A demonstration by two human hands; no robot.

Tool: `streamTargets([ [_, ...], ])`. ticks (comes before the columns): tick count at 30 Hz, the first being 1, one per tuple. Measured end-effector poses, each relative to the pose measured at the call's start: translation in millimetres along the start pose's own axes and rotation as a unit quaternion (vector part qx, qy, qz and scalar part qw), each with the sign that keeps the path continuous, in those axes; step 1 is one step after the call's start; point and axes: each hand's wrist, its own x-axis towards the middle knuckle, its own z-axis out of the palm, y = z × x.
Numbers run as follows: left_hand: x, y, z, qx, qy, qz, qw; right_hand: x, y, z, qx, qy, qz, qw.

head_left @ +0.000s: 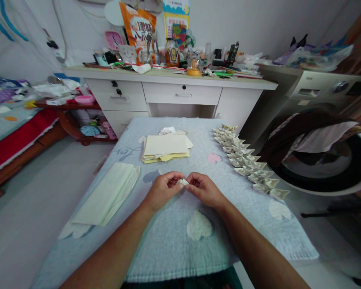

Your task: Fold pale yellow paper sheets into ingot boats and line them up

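Note:
A small piece of folded pale paper (183, 182) is pinched between both my hands above the middle of the cloth-covered table. My left hand (165, 188) grips its left side with closed fingers. On the other side, my right hand (205, 188) closes thumb and fingers on it; the fingertips cover part of the paper. To the right stand rows of folded paper boats (243, 154), the farthest one patterned yellow. Beyond my hands lies a stack of cream and yellow paper sheets (166, 145). A pile of long pale-green paper (108, 194) rests on the left.
The light-blue patterned cloth (168, 241) covers the table. Behind it is a white desk (182, 94) crowded with jars and small items. A washing machine (319, 120) with its door open and laundry hanging out stands at right. A bed (18, 132) is at left.

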Motion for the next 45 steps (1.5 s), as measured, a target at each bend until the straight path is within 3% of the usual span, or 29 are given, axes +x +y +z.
streamTargets([
  [10, -2, 11, -1, 0.101, 0.011, 0.033, 0.994, 1, 3, 0, -0.030, 0.017, -0.014, 0.999],
  [20, 2, 1, 1, -0.142, 0.023, -0.041, 0.989, 1, 2, 3, -0.009, 0.000, 0.009, 1.000],
  [29, 1, -1, 2, -0.130, -0.019, -0.043, 0.990, 1, 1, 3, -0.045, 0.017, -0.001, 0.999],
  [40, 1, 5, 0, -0.176, -0.088, -0.089, 0.976, 1, 0, -1, -0.009, 0.030, 0.031, 0.999],
  [45, 0, 7, 0, -0.148, -0.083, -0.101, 0.980, 2, 0, -1, 0.023, 0.043, 0.031, 0.998],
])
